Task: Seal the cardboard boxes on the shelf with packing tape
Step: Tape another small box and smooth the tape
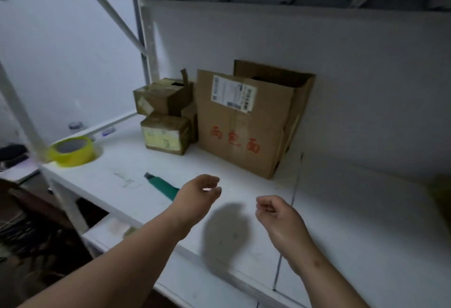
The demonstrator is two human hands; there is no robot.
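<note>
While both hands hover above the white shelf [341, 222] with nothing in them, no sealing looks to have begun. The left hand [197, 193] hangs with its fingers [214, 191] loosely curled, thumb and fingertips near each other but pinching nothing I can make out. The right hand [275, 212] is loosely curled too, also empty.

Beyond the fingers, against the back wall, stands the large cardboard box [244, 131] with red writing on its face; its top flaps stand up and the mouth is open, so it needs closing and taping. Just left of it, two small boxes [163, 117] sit stacked. The upper one has a strip or flap sticking up at its top, so it looks unsealed; how the lower one stands I cannot tell.

The yellow tape roll [72, 151] lies well to the left of the left hand, near the shelf's front corner, untouched. A green box cutter [162, 185] lies just beside the left wrist.

By my judgement the whole job remains: fetch the tape, fold the flaps, seal each box.
</note>
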